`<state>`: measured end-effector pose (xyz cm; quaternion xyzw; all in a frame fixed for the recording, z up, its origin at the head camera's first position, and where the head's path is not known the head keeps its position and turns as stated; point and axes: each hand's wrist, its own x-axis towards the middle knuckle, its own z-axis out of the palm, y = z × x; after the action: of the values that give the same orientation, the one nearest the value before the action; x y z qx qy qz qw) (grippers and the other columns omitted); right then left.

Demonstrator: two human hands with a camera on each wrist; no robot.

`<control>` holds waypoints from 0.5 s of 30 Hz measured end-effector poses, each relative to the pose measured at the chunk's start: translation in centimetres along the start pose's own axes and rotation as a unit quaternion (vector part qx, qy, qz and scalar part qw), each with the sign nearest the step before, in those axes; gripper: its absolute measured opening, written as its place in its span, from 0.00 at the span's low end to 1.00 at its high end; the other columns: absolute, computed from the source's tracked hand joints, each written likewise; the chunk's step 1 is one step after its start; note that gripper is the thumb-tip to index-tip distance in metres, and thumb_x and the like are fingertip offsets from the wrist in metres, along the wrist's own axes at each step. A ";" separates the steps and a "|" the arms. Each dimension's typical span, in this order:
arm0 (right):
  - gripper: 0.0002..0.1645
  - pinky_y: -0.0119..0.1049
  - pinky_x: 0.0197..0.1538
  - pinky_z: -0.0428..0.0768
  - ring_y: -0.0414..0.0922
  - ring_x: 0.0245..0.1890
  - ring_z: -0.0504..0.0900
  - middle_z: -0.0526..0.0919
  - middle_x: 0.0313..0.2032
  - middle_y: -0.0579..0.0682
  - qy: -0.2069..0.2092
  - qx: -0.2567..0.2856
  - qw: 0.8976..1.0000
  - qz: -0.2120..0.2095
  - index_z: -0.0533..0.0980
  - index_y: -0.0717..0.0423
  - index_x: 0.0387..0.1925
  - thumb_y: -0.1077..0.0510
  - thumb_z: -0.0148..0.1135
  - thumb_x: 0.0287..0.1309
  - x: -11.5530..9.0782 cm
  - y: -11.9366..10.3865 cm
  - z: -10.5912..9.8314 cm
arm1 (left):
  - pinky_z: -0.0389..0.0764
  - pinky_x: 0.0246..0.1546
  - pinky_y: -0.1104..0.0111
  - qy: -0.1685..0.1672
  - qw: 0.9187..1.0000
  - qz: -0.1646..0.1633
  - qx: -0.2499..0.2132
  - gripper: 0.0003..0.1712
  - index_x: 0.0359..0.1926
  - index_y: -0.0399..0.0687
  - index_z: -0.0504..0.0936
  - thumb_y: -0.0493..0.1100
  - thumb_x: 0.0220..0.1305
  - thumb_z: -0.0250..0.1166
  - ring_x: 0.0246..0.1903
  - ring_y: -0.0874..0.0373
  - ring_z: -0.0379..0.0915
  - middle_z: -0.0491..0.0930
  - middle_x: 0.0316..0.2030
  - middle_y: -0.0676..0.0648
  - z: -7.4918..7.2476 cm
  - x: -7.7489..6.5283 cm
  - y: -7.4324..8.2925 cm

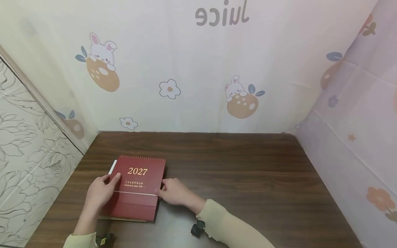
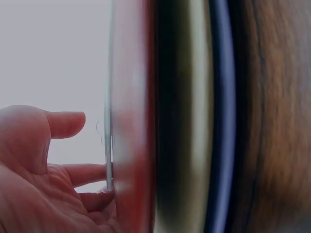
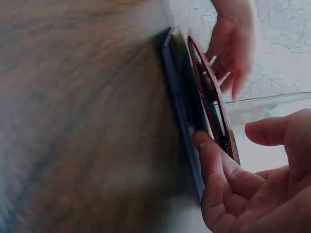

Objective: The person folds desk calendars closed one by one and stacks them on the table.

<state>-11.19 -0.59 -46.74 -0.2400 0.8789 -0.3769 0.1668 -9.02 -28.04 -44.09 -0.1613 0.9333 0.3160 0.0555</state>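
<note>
A red spiral-bound desk calendar (image 1: 136,198), marked 2027 in gold, lies flat over other flat items at the table's left. My left hand (image 1: 101,191) holds its left edge; the thumb overlaps the cover in the head view but stands apart from it in the left wrist view (image 2: 29,170). At the opposite edge is my right hand (image 1: 175,191). In the right wrist view its bent fingers (image 3: 214,160) hold the calendar from the side, fingertips at the gap below, thumb raised clear. A yellowish layer (image 2: 198,116) and a dark blue one (image 2: 224,116) show beneath the calendar.
The brown wooden table (image 1: 235,172) extends to the right of the calendar. A patterned cloth (image 1: 198,69) hangs behind it, with another patterned panel (image 1: 31,155) at left. A white edge (image 1: 112,167) sticks out by the calendar's upper left.
</note>
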 end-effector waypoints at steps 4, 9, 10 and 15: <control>0.13 0.28 0.24 0.69 0.33 0.18 0.72 0.78 0.19 0.35 -0.010 -0.017 1.000 -0.007 0.77 0.55 0.35 0.49 0.60 0.68 0.2 0.2 0.6 | 0.58 0.61 0.37 0.012 1.000 0.006 0.003 0.48 0.66 0.20 0.64 0.65 0.73 0.49 0.63 0.24 0.54 0.61 0.62 0.19 0.2 0.0 -0.3; 0.14 0.29 0.23 0.68 0.33 0.17 0.72 0.77 0.19 0.36 -0.025 -0.004 1.000 -0.012 0.76 0.56 0.42 0.48 0.59 0.69 0.5 -0.3 0.9 | 0.53 0.57 0.40 0.023 1.000 0.016 0.011 0.44 0.64 0.19 0.66 0.61 0.74 0.51 0.62 0.26 0.49 0.62 0.60 0.19 0.1 0.2 -0.6; 0.17 0.29 0.22 0.68 0.34 0.17 0.71 0.76 0.19 0.37 -0.029 -0.005 1.000 -0.010 0.76 0.57 0.45 0.47 0.59 0.69 0.6 -0.4 0.9 | 0.54 0.57 0.39 0.021 1.000 0.013 0.009 0.44 0.64 0.19 0.65 0.61 0.74 0.51 0.62 0.26 0.49 0.61 0.60 0.19 0.1 0.3 -0.7; 0.36 0.31 0.29 0.73 0.37 0.22 0.73 0.78 0.22 0.45 -0.062 -0.033 0.998 0.003 0.69 0.63 0.64 0.40 0.58 0.68 1.2 -0.8 0.9 | 0.59 0.60 0.36 0.015 1.000 -0.009 -0.005 0.47 0.66 0.20 0.63 0.64 0.74 0.48 0.61 0.24 0.55 0.61 0.61 0.20 0.0 0.5 -1.4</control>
<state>-11.49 -2.23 -46.83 -0.2654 0.8797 -0.3315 0.2142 -9.04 -29.25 -45.03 -0.1750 0.9310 0.3174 0.0434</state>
